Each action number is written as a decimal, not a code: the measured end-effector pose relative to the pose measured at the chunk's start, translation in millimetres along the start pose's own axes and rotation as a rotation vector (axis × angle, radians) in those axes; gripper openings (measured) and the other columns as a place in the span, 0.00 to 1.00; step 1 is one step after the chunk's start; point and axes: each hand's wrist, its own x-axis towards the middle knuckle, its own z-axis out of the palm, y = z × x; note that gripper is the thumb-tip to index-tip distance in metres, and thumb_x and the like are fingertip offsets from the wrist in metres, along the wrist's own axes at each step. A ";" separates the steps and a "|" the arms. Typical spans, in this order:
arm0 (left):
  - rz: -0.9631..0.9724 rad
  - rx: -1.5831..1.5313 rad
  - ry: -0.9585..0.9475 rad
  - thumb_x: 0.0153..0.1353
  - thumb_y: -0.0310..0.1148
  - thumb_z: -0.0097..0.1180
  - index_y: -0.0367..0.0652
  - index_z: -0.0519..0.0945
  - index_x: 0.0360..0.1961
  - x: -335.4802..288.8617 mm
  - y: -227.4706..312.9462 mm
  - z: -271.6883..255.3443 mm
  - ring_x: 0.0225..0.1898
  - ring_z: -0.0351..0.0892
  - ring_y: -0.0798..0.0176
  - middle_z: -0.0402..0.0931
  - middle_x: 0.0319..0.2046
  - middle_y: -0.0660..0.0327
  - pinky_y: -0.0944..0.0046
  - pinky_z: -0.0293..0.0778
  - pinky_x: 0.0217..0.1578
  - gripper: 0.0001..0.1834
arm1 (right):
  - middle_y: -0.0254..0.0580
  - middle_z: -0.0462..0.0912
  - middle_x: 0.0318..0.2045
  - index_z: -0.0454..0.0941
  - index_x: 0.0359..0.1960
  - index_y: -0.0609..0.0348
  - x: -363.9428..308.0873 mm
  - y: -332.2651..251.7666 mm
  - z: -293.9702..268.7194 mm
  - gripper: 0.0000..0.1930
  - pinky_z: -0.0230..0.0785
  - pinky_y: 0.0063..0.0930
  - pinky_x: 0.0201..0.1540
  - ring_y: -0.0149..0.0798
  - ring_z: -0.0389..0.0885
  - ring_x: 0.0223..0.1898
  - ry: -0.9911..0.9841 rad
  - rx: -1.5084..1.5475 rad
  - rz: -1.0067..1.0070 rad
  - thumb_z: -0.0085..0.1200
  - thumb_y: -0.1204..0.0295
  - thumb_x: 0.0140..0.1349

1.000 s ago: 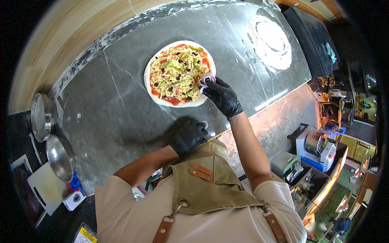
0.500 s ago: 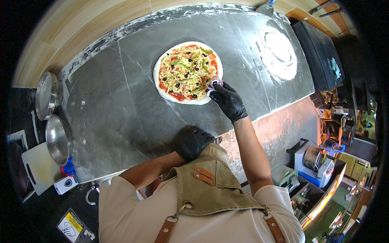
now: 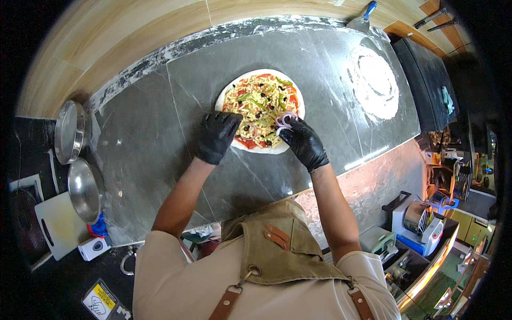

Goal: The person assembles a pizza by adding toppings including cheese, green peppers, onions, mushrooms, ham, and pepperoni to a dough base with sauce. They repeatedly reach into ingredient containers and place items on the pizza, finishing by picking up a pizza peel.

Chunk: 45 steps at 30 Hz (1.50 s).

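An unbaked pizza [image 3: 256, 94] lies on the dark stone worktop [image 3: 144, 122], topped with red sauce, shredded cheese, black olives and green pepper strips. My right hand [image 3: 306, 145], in a black glove, pinches purple onion rings [image 3: 288, 118] over the pizza's right side. Over the left edge is my left hand [image 3: 217, 136], also gloved in black. Its fingers are curled together, and whatever they hold, if anything, is hidden. One onion ring [image 3: 248, 130] rests on the cheese between my hands.
White flour [image 3: 375, 84] covers a round patch at the right. A blue-handled scraper [image 3: 361, 21] lies at the far edge. Round metal pans [image 3: 84, 190] and a white cutting board [image 3: 60, 224] sit at the left. A black box [image 3: 425, 80] stands beyond the flour.
My left hand has come up from beside the apron to the pizza's left edge. My right hand stays at the pizza with the onion rings. The view has shifted slightly.
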 end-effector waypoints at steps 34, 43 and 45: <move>-0.322 -0.834 -0.230 0.61 0.32 0.69 0.39 0.86 0.50 107.9 12.7 36.2 0.45 0.86 0.52 0.86 0.43 0.50 0.56 0.79 0.50 0.16 | 0.49 0.83 0.52 0.75 0.60 0.65 56.6 -18.7 21.1 0.19 0.80 0.35 0.57 0.44 0.84 0.53 0.125 0.529 0.287 0.54 0.65 0.74; -0.359 -0.772 -0.248 0.65 0.31 0.66 0.39 0.88 0.46 115.5 1.4 49.8 0.41 0.89 0.58 0.88 0.42 0.51 0.60 0.80 0.46 0.11 | 0.46 0.80 0.55 0.76 0.57 0.68 45.9 -15.8 7.7 0.14 0.80 0.32 0.57 0.41 0.82 0.55 0.201 0.371 0.167 0.50 0.75 0.75; -0.375 -0.779 -0.297 0.65 0.33 0.66 0.39 0.88 0.46 128.4 -11.9 58.7 0.44 0.88 0.57 0.87 0.44 0.51 0.59 0.80 0.48 0.12 | 0.47 0.80 0.54 0.75 0.58 0.68 41.2 -13.5 3.1 0.14 0.80 0.33 0.58 0.42 0.82 0.56 0.174 0.391 0.139 0.50 0.75 0.74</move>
